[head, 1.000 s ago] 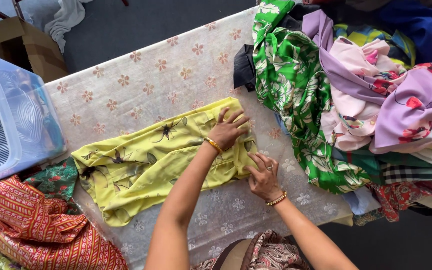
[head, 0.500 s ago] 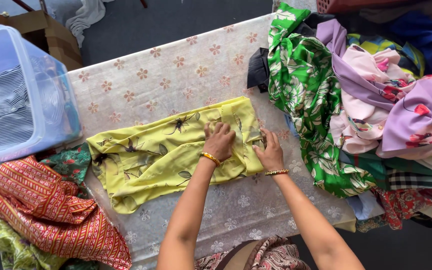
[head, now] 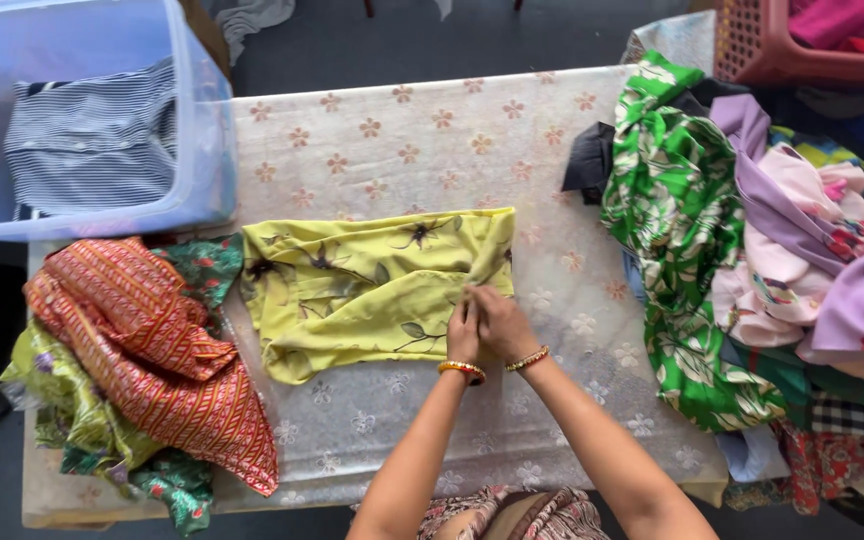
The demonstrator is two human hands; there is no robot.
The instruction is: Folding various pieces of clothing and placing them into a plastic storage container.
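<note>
White lace-pattern tablecloth w/ small tan flowers (head: 402,150) covers the whole table, biggest thing in view. Right side: big heap of mixed clothes, w/ a green leaf-print fabric (head: 672,230) on its left edge and lilac & pink floral pieces (head: 812,270) on top; a dark garment (head: 587,160) pokes out just left of the green one. Red plastic lattice basket (head: 802,50) sits at the top right corner, partly out of frame. Top left: clear blue-tinted plastic storage bin (head: 202,120), w/ a navy-and-white striped shirt (head: 92,145) lying inside. Below the bin, at the left table edge: orange-red striped woven cloth (head: 142,340) folded over a green floral piece (head: 202,270) and an olive-yellow fabric (head: 62,400).

Centre: yellow garment w/ dark flower print (head: 352,300), partly folded into a rough rectangle, flat on the cloth, apart from both piles. Left hand (head: 464,328) and right hand (head: 497,320) are pressed side by side at the garment's lower right corner, fingers close together & bent down onto the fabric, pinching its edge. Each wrist has a gold-and-red bangle (head: 462,370). Forearms come in from the bottom centre, over a patterned lap fabric (head: 512,515).
</note>
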